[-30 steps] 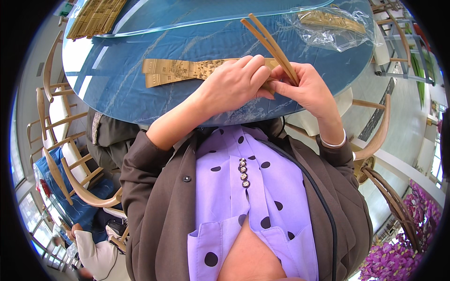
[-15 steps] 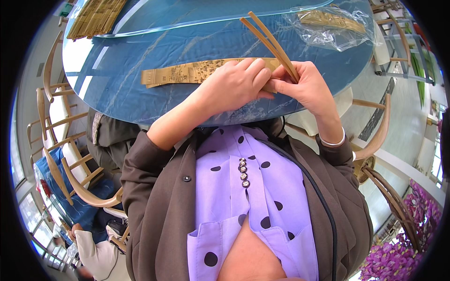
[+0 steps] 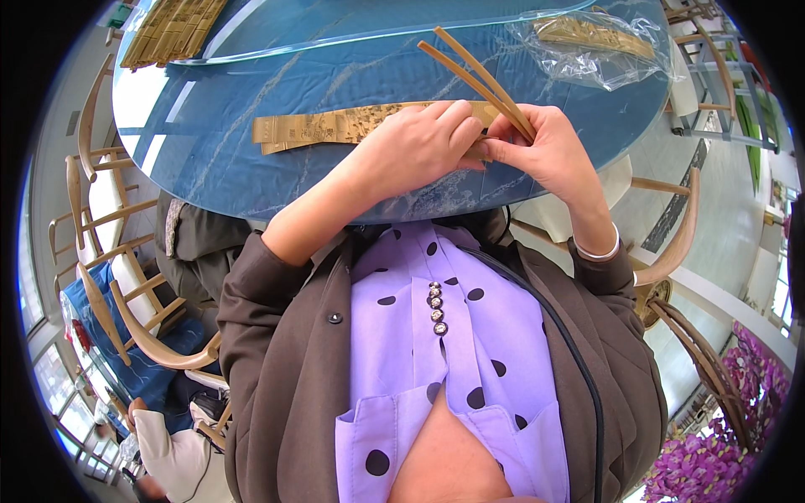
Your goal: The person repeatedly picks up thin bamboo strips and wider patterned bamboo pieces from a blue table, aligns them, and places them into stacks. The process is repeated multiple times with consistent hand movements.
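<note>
A folded gold paper fan leaf (image 3: 314,127) with dark printing lies across the blue table in front of me, its far left end loose. My left hand (image 3: 428,142) is closed over its right part, fingers bent down and pinching near its lower edge. Two slim brown wooden sticks, like fan guards (image 3: 478,80), slant up and left from my right hand (image 3: 545,152). That hand is closed around their lower ends, its thumb and fingertips meeting my left fingertips. What lies between the fingertips is mostly hidden.
A bundle of bamboo slats (image 3: 174,32) rests at the table's far left. On the far right, a clear plastic bag (image 3: 591,50) holds another gold piece. The round blue table (image 3: 210,168) has a raised glass disc's edge behind the leaf. Wooden chairs (image 3: 151,318) stand on both sides.
The two sticks have tipped slightly left, with their ends spread a little more. The leaf's left folds have shifted apart slightly. Both hands have barely moved.
</note>
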Tool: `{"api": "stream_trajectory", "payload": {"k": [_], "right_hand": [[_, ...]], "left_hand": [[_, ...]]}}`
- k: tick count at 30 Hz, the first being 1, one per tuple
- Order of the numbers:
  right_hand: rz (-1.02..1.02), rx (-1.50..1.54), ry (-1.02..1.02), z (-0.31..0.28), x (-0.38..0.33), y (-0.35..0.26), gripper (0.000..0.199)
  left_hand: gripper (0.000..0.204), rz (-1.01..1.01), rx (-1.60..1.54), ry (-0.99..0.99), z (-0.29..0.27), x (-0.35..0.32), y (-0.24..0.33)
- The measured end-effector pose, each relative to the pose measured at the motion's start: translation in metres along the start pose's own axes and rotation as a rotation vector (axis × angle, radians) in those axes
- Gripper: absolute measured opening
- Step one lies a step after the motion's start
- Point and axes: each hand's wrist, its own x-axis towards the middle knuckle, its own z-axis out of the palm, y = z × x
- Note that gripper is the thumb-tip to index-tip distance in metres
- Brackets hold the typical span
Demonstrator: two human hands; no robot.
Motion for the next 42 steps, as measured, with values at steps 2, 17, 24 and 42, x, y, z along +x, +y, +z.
{"api": "stream_trajectory", "payload": {"k": [2, 17, 24, 42], "right_hand": [[0.011, -0.026, 0.006, -0.001, -0.001, -0.004, 0.015], [-0.076, -0.225, 0.098, -0.012, -0.012, -0.022, 0.024], [-0.270, -0.485, 0.208, -0.052, -0.051, -0.010, 0.017], [-0.475, -0.872, 0.126, -0.051, -0.054, -0.013, 0.020]], "left_hand": [[0.041, 0.007, -0.069, 0.032, -0.004, 0.001, -0.002], [0.038, -0.043, -0.072, 0.116, -0.012, 0.002, -0.007], [0.037, -0.104, -0.053, 0.120, -0.014, 0.000, -0.014], [0.036, -0.113, -0.008, 0.114, -0.013, 0.001, -0.014]]}}
